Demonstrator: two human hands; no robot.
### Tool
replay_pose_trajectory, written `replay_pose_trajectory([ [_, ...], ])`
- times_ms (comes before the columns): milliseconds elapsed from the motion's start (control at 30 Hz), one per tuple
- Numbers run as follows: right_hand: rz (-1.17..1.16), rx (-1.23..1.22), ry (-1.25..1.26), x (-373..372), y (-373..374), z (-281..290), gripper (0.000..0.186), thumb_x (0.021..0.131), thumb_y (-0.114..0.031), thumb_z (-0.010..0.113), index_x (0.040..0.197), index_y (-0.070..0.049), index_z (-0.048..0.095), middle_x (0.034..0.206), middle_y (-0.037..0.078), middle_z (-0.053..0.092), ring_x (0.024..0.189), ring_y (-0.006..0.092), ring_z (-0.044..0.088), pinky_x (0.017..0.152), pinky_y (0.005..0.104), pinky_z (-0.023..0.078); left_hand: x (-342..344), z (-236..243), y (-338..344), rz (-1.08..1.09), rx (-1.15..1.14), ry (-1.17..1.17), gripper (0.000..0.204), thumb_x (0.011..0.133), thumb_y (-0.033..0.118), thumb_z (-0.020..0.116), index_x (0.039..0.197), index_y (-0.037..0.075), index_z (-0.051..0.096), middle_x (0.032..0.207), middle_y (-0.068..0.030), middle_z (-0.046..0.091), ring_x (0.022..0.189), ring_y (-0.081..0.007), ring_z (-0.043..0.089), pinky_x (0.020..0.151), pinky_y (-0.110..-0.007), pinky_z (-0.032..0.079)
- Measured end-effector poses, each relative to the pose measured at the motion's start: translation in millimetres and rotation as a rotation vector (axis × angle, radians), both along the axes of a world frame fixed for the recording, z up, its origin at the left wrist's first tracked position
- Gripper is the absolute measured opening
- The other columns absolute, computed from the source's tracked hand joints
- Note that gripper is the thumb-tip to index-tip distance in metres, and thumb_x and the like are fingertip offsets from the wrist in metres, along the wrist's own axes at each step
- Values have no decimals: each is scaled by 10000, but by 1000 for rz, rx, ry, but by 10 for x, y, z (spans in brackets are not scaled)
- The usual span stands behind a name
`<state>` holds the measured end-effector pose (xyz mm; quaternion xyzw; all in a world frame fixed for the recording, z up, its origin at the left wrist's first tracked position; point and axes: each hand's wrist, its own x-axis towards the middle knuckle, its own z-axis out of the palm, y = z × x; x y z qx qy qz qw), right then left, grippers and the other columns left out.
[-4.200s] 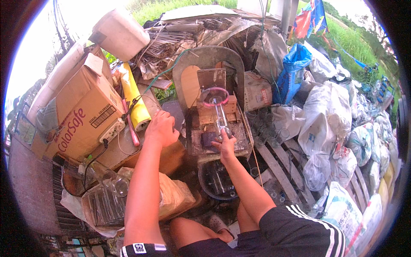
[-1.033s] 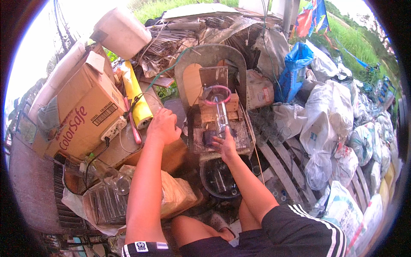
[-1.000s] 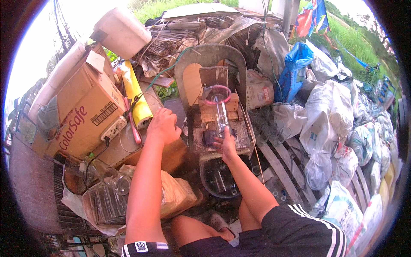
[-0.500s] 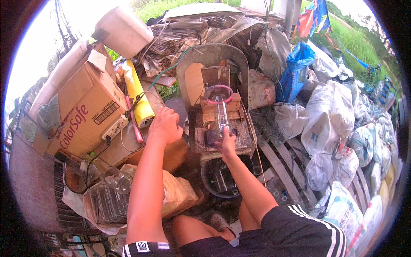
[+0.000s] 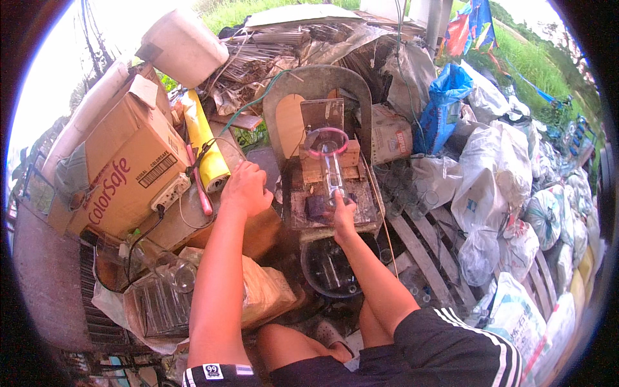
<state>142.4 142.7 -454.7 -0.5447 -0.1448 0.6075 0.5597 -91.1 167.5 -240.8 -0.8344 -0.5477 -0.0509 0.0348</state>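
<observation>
My right hand (image 5: 343, 209) is closed round the near end of a clear glass bottle (image 5: 332, 173). The bottle lies lengthwise, pointing away from me, on a wooden jig (image 5: 311, 173). A pinkish-red ring (image 5: 345, 145) surrounds its far part. The jig sits on the worn seat of a grey plastic chair (image 5: 274, 116). My left hand (image 5: 247, 189) is curled above a brown wooden box (image 5: 255, 233), beside a yellow roll (image 5: 209, 151). Its fingertips are hidden, and whatever they may hold does not show.
Below the seat stands a dark basin (image 5: 314, 274) with glass in it. Several clear bottles lie in an opened carton (image 5: 274, 291) at lower left. A large cardboard box (image 5: 129, 174) and power strip (image 5: 174, 193) are left. White sacks (image 5: 483, 174) and wooden slats (image 5: 419, 248) fill the right.
The whole view has shifted very slightly. Both hands, the bottle and the ring keep the same places relative to the jig.
</observation>
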Motion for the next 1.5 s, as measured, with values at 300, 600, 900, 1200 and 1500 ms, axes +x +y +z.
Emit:
replay_pose_trajectory([
  [300,67,24,317,44,1,-11,867,1018,-676,622,1582,-134,248,1195,119,637,1062,258,662,886,484,518,-18,-22,5,-22,30,-16,207,798,224,731,881,34,739,1115,-171,693,1243,-354,597,1232,-468,401],
  [600,-96,109,-276,-106,54,-65,818,1036,-665,588,1570,-135,268,1330,170,608,1082,285,654,952,529,499,-5,-18,11,-21,22,-13,203,794,218,737,888,39,746,1109,-173,697,1245,-353,601,1244,-474,393],
  [900,205,67,368,20,-73,154,898,1029,-736,537,1609,-157,171,1344,205,585,1084,313,641,1002,567,503,-37,-89,19,-89,153,-43,173,759,195,766,821,53,689,1010,-177,691,1142,-370,632,1139,-477,467],
  [1200,-38,116,-37,-183,40,1,929,1055,-720,497,1606,-47,169,1381,213,570,1131,337,640,1040,568,486,-32,-53,7,-54,87,-32,181,775,204,755,854,47,714,1061,-172,698,1194,-363,619,1170,-477,446],
  [1500,1,14,13,-73,-11,63,903,1030,-724,550,1611,-113,228,1348,218,592,1073,343,672,1032,498,505,-6,-9,1,-18,28,-9,212,796,225,742,886,34,752,1119,-177,699,1248,-356,601,1247,-472,390],
])
